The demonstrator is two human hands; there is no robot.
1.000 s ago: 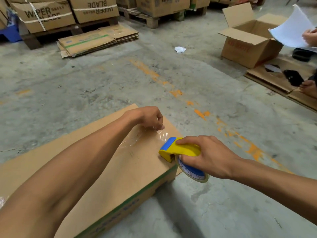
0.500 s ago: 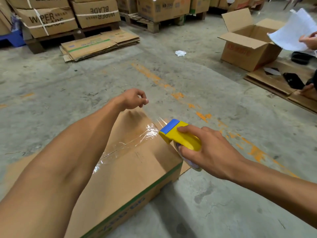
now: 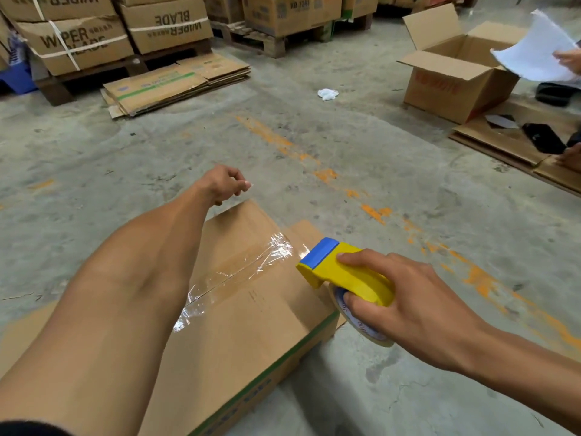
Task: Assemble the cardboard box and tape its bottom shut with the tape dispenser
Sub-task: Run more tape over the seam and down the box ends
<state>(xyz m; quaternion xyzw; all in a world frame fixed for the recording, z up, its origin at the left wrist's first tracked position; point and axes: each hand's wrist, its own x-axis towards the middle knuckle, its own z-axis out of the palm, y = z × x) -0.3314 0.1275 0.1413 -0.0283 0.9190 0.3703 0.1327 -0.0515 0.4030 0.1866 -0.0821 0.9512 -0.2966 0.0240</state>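
Note:
A brown cardboard box (image 3: 251, 335) with a green stripe lies on the concrete floor in front of me. A wrinkled strip of clear tape (image 3: 239, 272) runs along its top seam towards the right edge. My right hand (image 3: 412, 306) grips the yellow tape dispenser (image 3: 342, 272), whose blue end sits at the box's right edge where the tape ends. My left hand (image 3: 221, 184) hovers above the box's far edge, fingers loosely curled, holding nothing. My left forearm hides the near part of the seam.
A stack of flattened cartons (image 3: 176, 86) lies at the back left before pallets of strapped boxes (image 3: 75, 42). An open box (image 3: 452, 89) stands at the right, where another person holds white paper (image 3: 534, 55). A black phone (image 3: 542, 138) lies on cardboard.
My left hand has lifted off the tape it was pressing and moved out past the box's far edge. More tape now lies flat on the seam; the dispenser stays at the right edge.

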